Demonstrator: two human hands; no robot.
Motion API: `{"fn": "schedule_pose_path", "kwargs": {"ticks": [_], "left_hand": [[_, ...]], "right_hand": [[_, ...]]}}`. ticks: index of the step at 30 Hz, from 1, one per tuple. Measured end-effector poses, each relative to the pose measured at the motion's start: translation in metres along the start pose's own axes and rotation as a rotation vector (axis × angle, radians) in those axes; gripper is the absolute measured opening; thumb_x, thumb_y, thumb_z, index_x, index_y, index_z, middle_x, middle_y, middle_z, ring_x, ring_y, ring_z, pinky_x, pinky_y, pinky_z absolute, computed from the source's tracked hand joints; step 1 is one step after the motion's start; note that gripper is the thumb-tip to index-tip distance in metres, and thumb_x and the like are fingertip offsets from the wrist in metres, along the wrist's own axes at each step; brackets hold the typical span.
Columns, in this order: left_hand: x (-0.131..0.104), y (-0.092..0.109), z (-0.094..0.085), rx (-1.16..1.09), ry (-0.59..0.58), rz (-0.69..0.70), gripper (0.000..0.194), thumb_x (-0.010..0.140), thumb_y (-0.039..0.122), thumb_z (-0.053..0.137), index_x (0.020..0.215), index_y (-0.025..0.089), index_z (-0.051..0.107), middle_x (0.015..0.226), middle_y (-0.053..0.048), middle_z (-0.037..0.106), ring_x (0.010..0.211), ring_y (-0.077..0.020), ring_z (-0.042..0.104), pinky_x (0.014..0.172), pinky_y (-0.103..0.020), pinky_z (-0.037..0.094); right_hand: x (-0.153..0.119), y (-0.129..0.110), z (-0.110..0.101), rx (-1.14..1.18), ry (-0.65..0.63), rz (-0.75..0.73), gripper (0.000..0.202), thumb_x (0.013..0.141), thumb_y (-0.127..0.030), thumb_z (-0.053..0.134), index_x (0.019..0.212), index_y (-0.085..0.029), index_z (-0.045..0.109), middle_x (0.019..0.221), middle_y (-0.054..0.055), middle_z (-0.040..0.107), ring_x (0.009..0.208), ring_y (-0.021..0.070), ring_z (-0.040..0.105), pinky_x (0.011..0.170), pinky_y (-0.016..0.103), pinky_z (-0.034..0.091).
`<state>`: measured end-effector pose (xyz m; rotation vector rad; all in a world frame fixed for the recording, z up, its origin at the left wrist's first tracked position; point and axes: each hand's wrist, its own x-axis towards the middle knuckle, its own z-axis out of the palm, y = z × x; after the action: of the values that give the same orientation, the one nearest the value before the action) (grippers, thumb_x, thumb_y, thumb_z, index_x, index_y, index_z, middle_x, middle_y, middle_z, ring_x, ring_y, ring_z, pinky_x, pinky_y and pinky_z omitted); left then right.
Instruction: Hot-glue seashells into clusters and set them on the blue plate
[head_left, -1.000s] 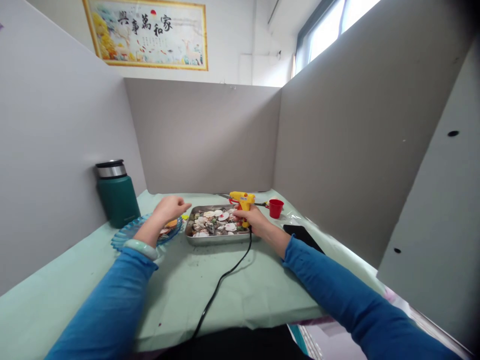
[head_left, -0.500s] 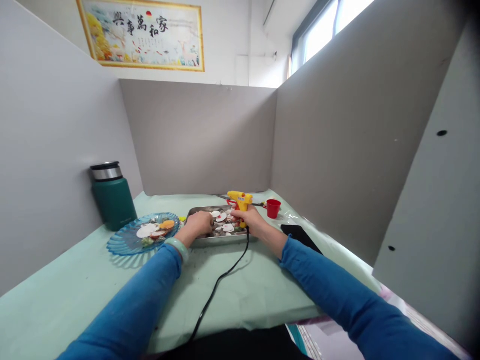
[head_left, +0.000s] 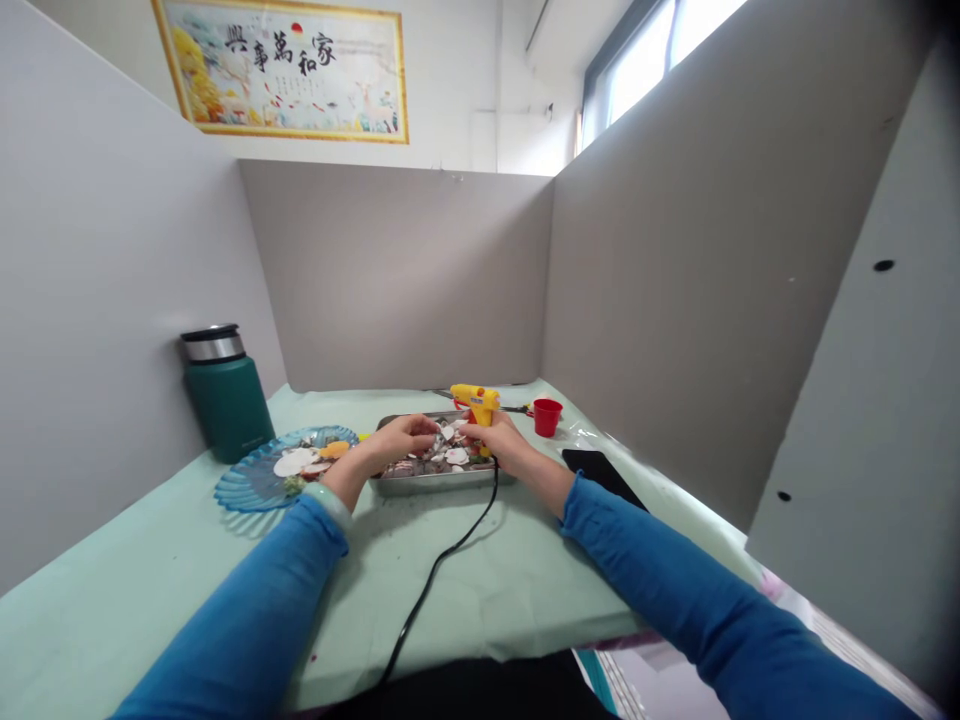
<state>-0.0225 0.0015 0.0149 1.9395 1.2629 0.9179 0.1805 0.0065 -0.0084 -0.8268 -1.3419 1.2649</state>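
Note:
My right hand [head_left: 501, 440] grips a yellow glue gun [head_left: 477, 400] by its handle, with the nozzle pointing left over a metal tray [head_left: 442, 482]. A black cord [head_left: 442, 557] runs from the gun toward me. White and brownish shells [head_left: 456, 456] fill the tray. Just above its left part hovers my left hand [head_left: 405, 437], fingers stretched to the right and the thumb apart below them. Nothing clearly shows between those fingers, though a small piece would be hard to see. A pale bangle [head_left: 330, 500] circles the left wrist.
Left of the tray, a blue scalloped plate [head_left: 244, 488] carries white, orange and brown pieces. Behind it stands a green bottle [head_left: 227, 405]. A red cup [head_left: 547, 418] and a black flat object [head_left: 600, 474] lie to the right. Grey panels [head_left: 405, 280] enclose the table.
My left hand has lifted from the shells and its fingers have spread out of a closed grasp. Some shells beneath have shifted. The glue gun has moved slightly left.

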Motion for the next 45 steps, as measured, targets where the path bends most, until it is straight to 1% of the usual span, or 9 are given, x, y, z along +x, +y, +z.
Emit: {"fn": "schedule_pose_path", "kwargs": {"ticks": [3,6,10,16,22,29,33,40,45], "left_hand": [[0.001,-0.004,0.002,0.507,-0.002,-0.017,0.005,0.066,0.021,0.065,0.067,0.02,0.069,0.074,-0.007,0.071,0.077,-0.023,0.065,0.076,-0.031,0.048],[0.0,-0.006,0.007,0.8,-0.036,-0.043,0.008,0.068,0.022,0.064,0.063,0.02,0.07,0.078,-0.013,0.072,0.083,-0.029,0.067,0.078,-0.034,0.048],[-0.003,0.001,0.011,0.889,-0.02,-0.092,0.012,0.066,0.021,0.069,0.076,0.019,0.075,0.093,-0.018,0.074,0.091,-0.0338,0.068,0.079,-0.037,0.05],[-0.005,0.008,0.013,1.135,-0.075,-0.155,0.035,0.077,0.011,0.056,0.108,0.008,0.071,0.115,-0.024,0.068,0.104,-0.0314,0.067,0.084,-0.033,0.051],[-0.005,0.006,0.013,1.166,-0.066,-0.174,0.036,0.088,0.017,0.045,0.116,0.006,0.064,0.116,-0.024,0.068,0.106,-0.0298,0.066,0.084,-0.033,0.051],[-0.006,0.012,-0.031,1.18,0.233,-0.157,0.034,0.09,0.017,0.039,0.113,0.01,0.063,0.108,-0.022,0.068,0.101,-0.0282,0.067,0.079,-0.032,0.05],[-0.009,0.017,-0.049,1.171,0.303,-0.168,0.034,0.087,0.017,0.041,0.109,0.013,0.067,0.107,-0.018,0.07,0.099,-0.027,0.067,0.076,-0.03,0.048],[-0.006,0.018,-0.031,1.033,-0.076,-0.138,0.029,0.084,0.041,0.054,0.089,0.025,0.078,0.092,-0.008,0.076,0.086,-0.0229,0.067,0.069,-0.026,0.045],[-0.011,0.016,-0.028,1.074,-0.252,-0.15,0.029,0.074,0.022,0.059,0.095,0.027,0.079,0.101,-0.007,0.076,0.09,-0.0232,0.068,0.072,-0.026,0.046]], "right_hand": [[0.0,0.0,0.0,0.011,0.001,-0.005,0.029,0.062,-0.017,0.071,0.087,-0.018,0.055,0.062,-0.005,0.058,0.051,0.0091,0.055,0.042,0.018,0.044],[0.0,0.0,0.0,0.002,0.004,-0.008,0.028,0.063,-0.016,0.071,0.086,-0.018,0.056,0.062,-0.004,0.058,0.052,0.0097,0.056,0.041,0.018,0.043],[0.001,0.001,0.0,-0.005,0.001,-0.007,0.026,0.064,-0.015,0.07,0.086,-0.017,0.057,0.062,-0.004,0.058,0.052,0.0092,0.056,0.042,0.018,0.044],[0.0,0.0,0.001,-0.005,0.004,0.003,0.026,0.064,-0.014,0.069,0.087,-0.016,0.057,0.063,-0.004,0.058,0.051,0.0087,0.055,0.042,0.017,0.044],[-0.001,-0.002,0.001,-0.008,0.008,0.003,0.027,0.064,-0.014,0.071,0.087,-0.016,0.057,0.062,-0.003,0.059,0.052,0.0096,0.056,0.042,0.018,0.044],[-0.003,-0.002,0.0,-0.011,-0.001,0.004,0.026,0.065,-0.015,0.071,0.087,-0.017,0.056,0.066,-0.002,0.059,0.053,0.0093,0.056,0.043,0.018,0.044],[-0.005,-0.004,0.0,-0.018,-0.002,0.013,0.025,0.066,-0.016,0.07,0.086,-0.017,0.056,0.066,-0.003,0.058,0.053,0.0089,0.056,0.044,0.019,0.044],[-0.004,-0.005,0.001,-0.005,-0.009,0.007,0.024,0.066,-0.015,0.07,0.085,-0.016,0.056,0.064,-0.002,0.058,0.053,0.0092,0.055,0.043,0.018,0.043],[-0.002,-0.003,0.001,-0.006,-0.002,0.021,0.023,0.066,-0.013,0.069,0.085,-0.016,0.056,0.061,-0.003,0.059,0.051,0.0088,0.054,0.042,0.018,0.043]]}}
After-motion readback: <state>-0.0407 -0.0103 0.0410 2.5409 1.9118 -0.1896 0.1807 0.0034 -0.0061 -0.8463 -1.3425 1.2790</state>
